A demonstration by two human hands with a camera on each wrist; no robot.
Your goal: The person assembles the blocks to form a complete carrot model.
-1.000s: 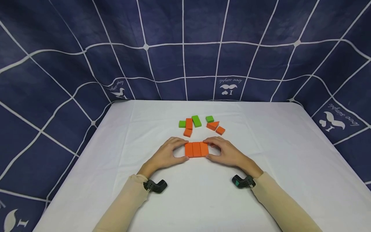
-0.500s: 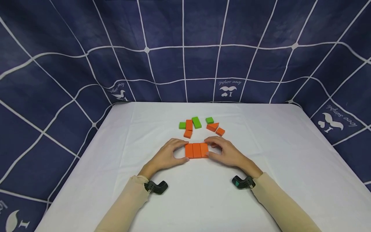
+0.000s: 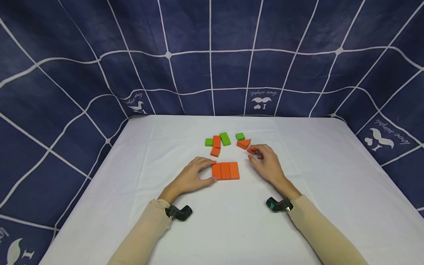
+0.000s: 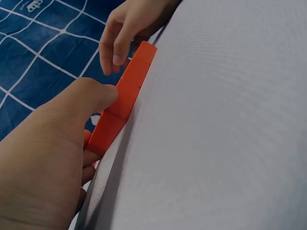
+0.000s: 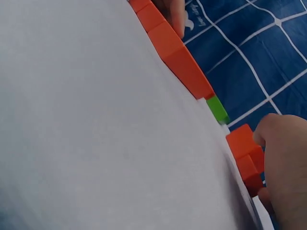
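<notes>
Three orange rectangular blocks (image 3: 225, 171) lie side by side in a row on the white cloth. My left hand (image 3: 190, 176) pinches the leftmost one, thumb at its near end and fingertips at its far end. Beyond the row to the right, my right hand (image 3: 269, 163) reaches over a small orange block (image 3: 251, 151). Its fingertips are at that block, while the thumb stands a little apart on the near side. An orange triangular block (image 3: 243, 144) lies just left of these fingers. In the right wrist view, the right hand (image 5: 290, 163) partly covers the small block.
Behind the row lie a small green block (image 3: 209, 142), an orange rectangular block (image 3: 216, 141), a small orange block (image 3: 215, 152) and a longer green block (image 3: 225, 138). Another small green block (image 3: 240, 136) is behind the triangle. A dark blue checked cloth (image 3: 228, 70) hangs beyond the table.
My right hand has left the right end of the orange row and moved away and rightward to the small orange block. The left hand has stayed at the row.
</notes>
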